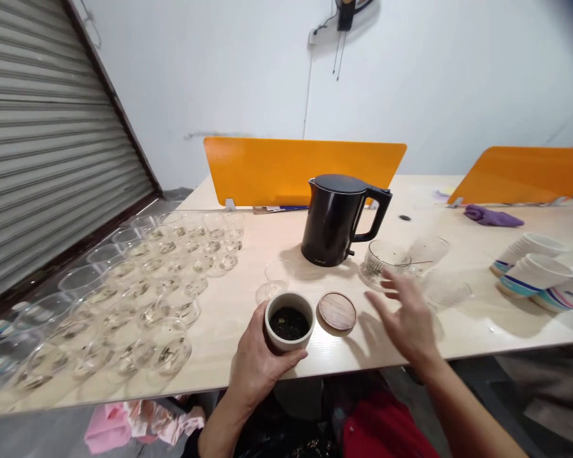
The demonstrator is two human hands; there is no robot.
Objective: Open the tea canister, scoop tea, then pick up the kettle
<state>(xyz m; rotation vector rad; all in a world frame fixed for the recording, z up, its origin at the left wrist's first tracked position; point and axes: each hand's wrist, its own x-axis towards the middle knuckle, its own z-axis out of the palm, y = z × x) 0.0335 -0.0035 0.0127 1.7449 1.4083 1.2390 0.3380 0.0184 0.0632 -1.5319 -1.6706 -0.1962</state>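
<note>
My left hand grips a small beige ceramic jar with dark tea leaves inside, near the table's front edge. Its round wooden lid lies flat on the table just right of the jar. My right hand hovers open, fingers spread, to the right of the lid and just in front of a ribbed glass cup. A black electric kettle stands behind the jar and lid.
Several clear glass cups with a little tea crowd the table's left side. More clear glassware stands right of the kettle. Stacked paper cups lie at the right. Orange dividers stand behind, with a purple cloth near the right one.
</note>
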